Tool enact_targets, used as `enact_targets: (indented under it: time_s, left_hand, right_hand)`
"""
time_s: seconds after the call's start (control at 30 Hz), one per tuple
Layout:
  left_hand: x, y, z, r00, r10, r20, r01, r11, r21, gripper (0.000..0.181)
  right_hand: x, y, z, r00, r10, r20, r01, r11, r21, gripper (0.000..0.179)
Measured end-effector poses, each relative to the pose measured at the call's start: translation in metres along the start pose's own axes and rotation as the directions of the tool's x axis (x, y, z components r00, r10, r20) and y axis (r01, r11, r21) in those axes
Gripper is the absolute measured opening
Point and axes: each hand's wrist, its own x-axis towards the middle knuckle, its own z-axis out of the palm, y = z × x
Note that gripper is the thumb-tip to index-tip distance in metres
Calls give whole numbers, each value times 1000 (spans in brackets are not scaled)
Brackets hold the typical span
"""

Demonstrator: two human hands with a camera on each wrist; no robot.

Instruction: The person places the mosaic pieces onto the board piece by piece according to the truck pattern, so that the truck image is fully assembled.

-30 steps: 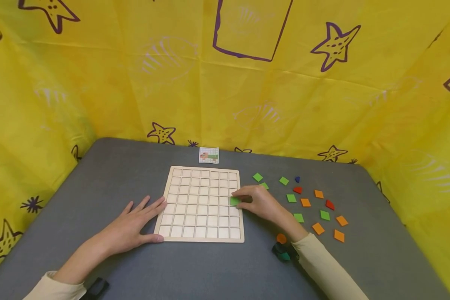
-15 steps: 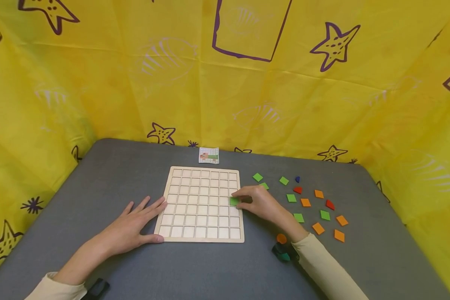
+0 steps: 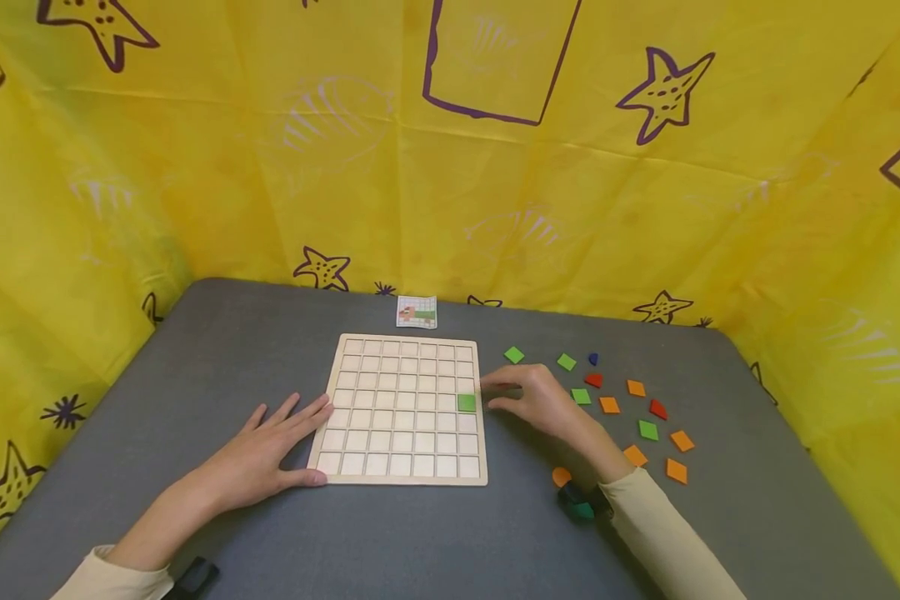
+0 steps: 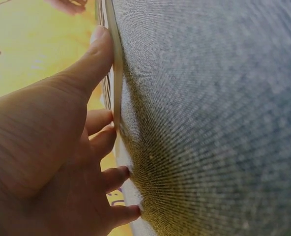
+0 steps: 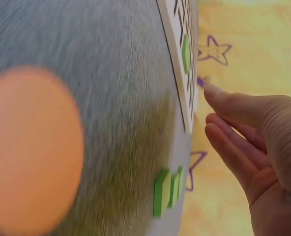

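A pale wooden grid board (image 3: 401,421) lies on the grey table, with one green square tile (image 3: 467,403) in a cell of its rightmost column. My left hand (image 3: 270,454) rests with fingers spread against the board's left edge; in the left wrist view its thumb (image 4: 94,61) touches the rim. Just off the board's right edge is my right hand (image 3: 536,400), holding nothing. Its thumb and fingers are apart, as the right wrist view also shows. More green tiles (image 3: 513,355) lie beyond and beside that hand, some hidden under it.
Orange tiles (image 3: 677,471), red pieces (image 3: 658,409) and a small blue piece (image 3: 593,359) are scattered right of the board. An orange disc (image 3: 561,477) and a dark green piece (image 3: 583,510) lie by the right wrist. A picture card (image 3: 417,312) sits behind the board.
My right hand has let go of the green tile, which stays in its cell, and has drawn back to the right. The left hand has kept its place.
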Motion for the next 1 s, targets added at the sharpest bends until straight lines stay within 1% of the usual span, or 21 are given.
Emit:
enact_targets:
  time_s: [0.1,0.2,0.27,0.37,0.5,0.57,0.8,1.0]
  left_hand:
    - [-1,0,0,1000,-4,3,4,1000,-4,99]
    - [-1,0,0,1000,-6,3,6,1000,-7,100]
    - [-1,-1,0,1000,-6,-1,6,1000,-9,100]
    - [-1,-1,0,1000,-3,-4,3,1000,-16,99]
    - [-1,-2,0,1000,0,-1,0,1000,-21,99]
    - [0,-2,0,1000,-2,1,2,1000,-22,99]
    - [-1,-1,0,1000,-5,4,6,1000,-18,99]
    - [0,-3,1,1000,-4,-1,4,1000,-18,99]
  right_hand:
    - [-6,7,-6,999,-24,-42,23,1000,-21,35]
    - [-11,14,-12,998,-16,-54,13,999,-49,35]
    - [-15,18,-17,999,4,-39,-6,998,-66,35]
    - [-22,23,-25,998,63,-9,-64,994,-90,35]
    - [-30,31,-34,993,111,37,-107,989,-97,34]
    - [-33,34,-37,991,119,61,-113,990,-89,35]
    - [-38,38,-41,990,88,109,-80,994,-77,37]
    - [-40,41,-39,984,118,130,-112,992,-56,39]
